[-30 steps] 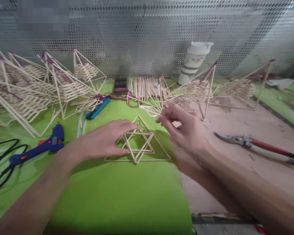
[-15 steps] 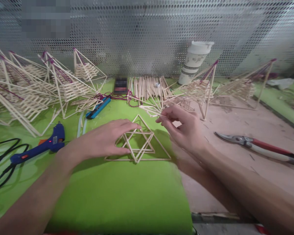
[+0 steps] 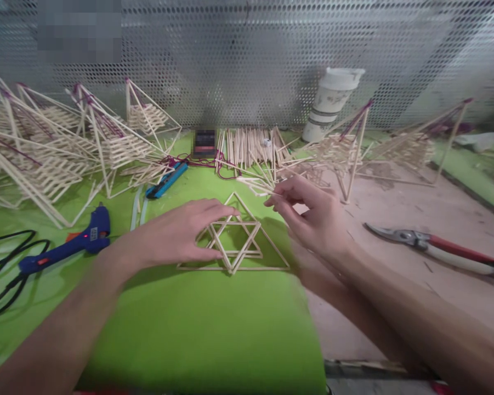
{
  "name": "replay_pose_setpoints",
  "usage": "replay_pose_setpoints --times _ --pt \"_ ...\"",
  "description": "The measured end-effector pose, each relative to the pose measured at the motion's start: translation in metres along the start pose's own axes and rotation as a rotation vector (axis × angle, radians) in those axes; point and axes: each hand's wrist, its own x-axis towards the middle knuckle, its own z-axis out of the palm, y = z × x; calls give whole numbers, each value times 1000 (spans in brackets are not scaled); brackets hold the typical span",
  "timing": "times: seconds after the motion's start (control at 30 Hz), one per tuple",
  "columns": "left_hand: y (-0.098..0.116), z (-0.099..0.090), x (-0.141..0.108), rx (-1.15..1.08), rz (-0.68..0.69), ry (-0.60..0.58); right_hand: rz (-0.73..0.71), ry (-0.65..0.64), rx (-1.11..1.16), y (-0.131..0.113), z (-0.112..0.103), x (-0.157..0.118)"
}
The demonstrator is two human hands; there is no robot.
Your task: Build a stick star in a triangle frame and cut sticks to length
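Note:
A star-shaped frame of thin wooden sticks (image 3: pixel 247 254), with smaller triangles laid over a larger one, lies on the green surface (image 3: pixel 205 323). My left hand (image 3: pixel 185 230) grips its left side, thumb at the lower sticks and fingertips at the upper ones. To the right and slightly above the frame is my right hand (image 3: pixel 308 214), its thumb and fingers pinched together. Whatever may be between those fingertips cannot be made out. Loose sticks (image 3: pixel 257 185) lie just behind them.
A blue glue gun (image 3: pixel 66 249) with a black cable lies left, a blue cutter (image 3: pixel 166 180) behind my left hand. Pruning shears (image 3: pixel 415 240) lie right. A stick pile (image 3: pixel 247 147), a tilted paper cup (image 3: pixel 333 101) and pyramid-shaped stick structures (image 3: pixel 102 137) stand along the back.
The view has shifted slightly, so everything appears a little to the right. Both hands keep nearly the same pose, and the frame stays in place under my left hand.

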Motion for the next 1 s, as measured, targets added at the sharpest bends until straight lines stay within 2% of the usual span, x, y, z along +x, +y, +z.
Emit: replay_pose_setpoints --times 0.77,1.0 --pt "-4 3 1 -10 27 18 10 9 13 7 3 -3" --pt "-2 -10 -6 -20 -46 -26 -11 3 31 9 3 -2"
